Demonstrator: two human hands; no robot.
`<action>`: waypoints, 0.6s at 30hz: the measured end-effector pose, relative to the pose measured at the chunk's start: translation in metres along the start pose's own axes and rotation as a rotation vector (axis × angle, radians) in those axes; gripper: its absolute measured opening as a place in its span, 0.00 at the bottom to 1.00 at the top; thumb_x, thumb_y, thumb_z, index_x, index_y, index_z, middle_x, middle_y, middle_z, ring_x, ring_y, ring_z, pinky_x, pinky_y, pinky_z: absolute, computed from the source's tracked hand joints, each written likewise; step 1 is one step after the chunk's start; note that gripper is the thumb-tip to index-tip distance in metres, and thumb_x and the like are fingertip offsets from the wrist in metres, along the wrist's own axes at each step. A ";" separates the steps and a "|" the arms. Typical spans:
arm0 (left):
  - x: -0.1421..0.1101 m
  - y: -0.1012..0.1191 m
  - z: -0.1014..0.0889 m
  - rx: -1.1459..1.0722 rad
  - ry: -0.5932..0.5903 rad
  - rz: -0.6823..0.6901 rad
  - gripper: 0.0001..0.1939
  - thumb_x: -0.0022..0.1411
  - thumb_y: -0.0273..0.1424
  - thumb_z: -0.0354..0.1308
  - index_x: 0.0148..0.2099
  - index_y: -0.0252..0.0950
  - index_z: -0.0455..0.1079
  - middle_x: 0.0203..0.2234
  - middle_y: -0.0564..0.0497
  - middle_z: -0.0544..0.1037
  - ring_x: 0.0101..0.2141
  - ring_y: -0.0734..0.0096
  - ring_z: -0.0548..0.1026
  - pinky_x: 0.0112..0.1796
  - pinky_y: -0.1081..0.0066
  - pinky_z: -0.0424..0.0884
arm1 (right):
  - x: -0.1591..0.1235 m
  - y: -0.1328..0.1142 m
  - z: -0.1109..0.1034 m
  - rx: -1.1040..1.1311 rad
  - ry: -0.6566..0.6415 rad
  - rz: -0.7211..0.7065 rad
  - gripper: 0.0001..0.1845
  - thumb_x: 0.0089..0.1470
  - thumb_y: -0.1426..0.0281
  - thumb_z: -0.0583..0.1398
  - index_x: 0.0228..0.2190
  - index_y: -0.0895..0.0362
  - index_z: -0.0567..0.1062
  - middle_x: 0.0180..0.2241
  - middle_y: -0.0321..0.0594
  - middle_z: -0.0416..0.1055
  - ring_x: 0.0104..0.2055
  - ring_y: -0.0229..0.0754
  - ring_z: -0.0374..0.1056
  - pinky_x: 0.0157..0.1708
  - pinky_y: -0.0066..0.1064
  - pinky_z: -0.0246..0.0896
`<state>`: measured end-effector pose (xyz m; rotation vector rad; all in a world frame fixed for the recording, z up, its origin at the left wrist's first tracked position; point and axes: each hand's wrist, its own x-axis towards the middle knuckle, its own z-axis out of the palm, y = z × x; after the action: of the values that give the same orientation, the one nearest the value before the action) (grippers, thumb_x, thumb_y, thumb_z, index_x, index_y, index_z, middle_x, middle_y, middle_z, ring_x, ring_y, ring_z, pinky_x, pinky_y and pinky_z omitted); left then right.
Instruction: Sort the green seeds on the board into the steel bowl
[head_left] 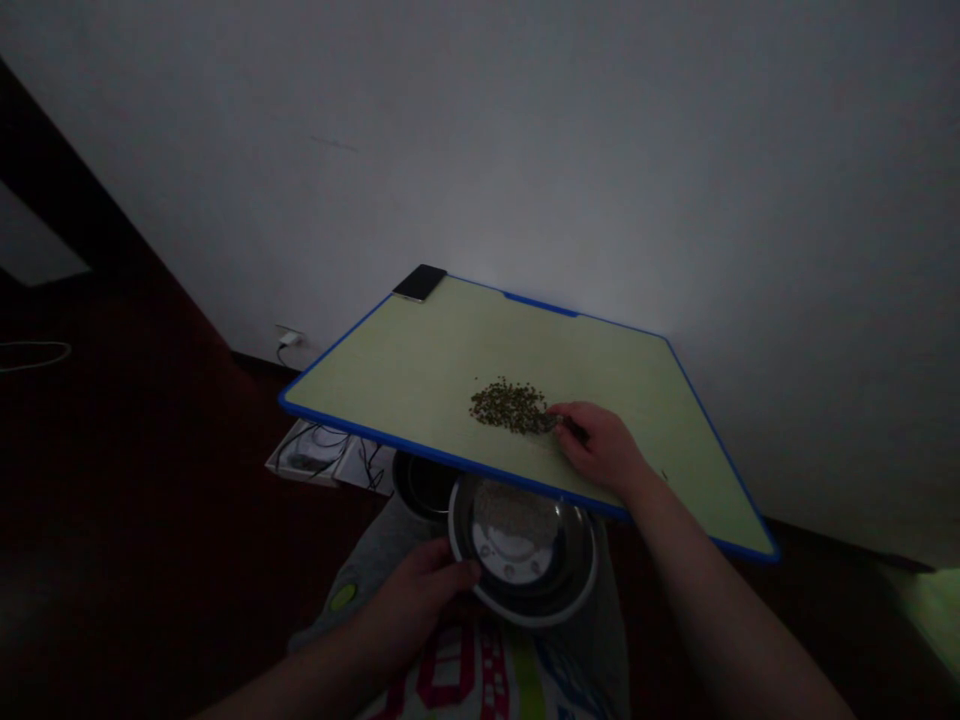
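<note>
My left hand (424, 590) grips the near left rim of a shiny metal bowl (581, 590), thumb over the edge. The bowl is tilted over my lap, just below the table's front edge, with some pale grains inside. On the pale table top, a heap of small greenish-brown beans or seeds (506, 405) lies spread out. My right hand (596, 445) is closed at the right side of this heap. Between its fingers is a dark handle with a shiny end, which looks like a spoon (549, 424); its tip touches the beans.
The table (397, 365) has a blue rim and stands against a white wall. A dark flat phone or tablet (420, 282) lies at its far left corner. Under the front edge sit a second metal bowl (424, 490) and a white box with cables (307, 450). The room is dim.
</note>
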<state>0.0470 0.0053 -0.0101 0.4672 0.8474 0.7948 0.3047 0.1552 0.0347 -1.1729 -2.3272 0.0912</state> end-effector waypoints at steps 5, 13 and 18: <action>0.003 -0.005 -0.004 0.002 -0.008 -0.013 0.14 0.49 0.38 0.73 0.38 0.38 0.83 0.38 0.47 0.89 0.45 0.46 0.84 0.51 0.52 0.77 | 0.001 0.002 0.003 -0.001 0.013 -0.018 0.16 0.60 0.70 0.55 0.45 0.59 0.80 0.31 0.44 0.78 0.33 0.44 0.73 0.36 0.35 0.68; 0.000 -0.001 -0.001 0.024 0.007 -0.005 0.13 0.48 0.37 0.72 0.37 0.38 0.83 0.35 0.48 0.89 0.41 0.49 0.85 0.49 0.54 0.77 | 0.004 -0.001 0.005 0.019 0.007 -0.039 0.16 0.62 0.71 0.55 0.46 0.59 0.79 0.35 0.47 0.80 0.36 0.46 0.75 0.39 0.37 0.70; 0.000 0.000 0.000 0.011 0.007 -0.006 0.15 0.46 0.39 0.74 0.36 0.37 0.83 0.32 0.48 0.89 0.38 0.51 0.85 0.47 0.56 0.78 | 0.004 -0.001 0.006 0.038 -0.007 -0.058 0.16 0.62 0.72 0.55 0.47 0.60 0.79 0.35 0.48 0.80 0.38 0.46 0.76 0.40 0.37 0.70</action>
<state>0.0471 0.0049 -0.0099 0.4716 0.8596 0.7870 0.2992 0.1582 0.0318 -1.0878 -2.3531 0.1180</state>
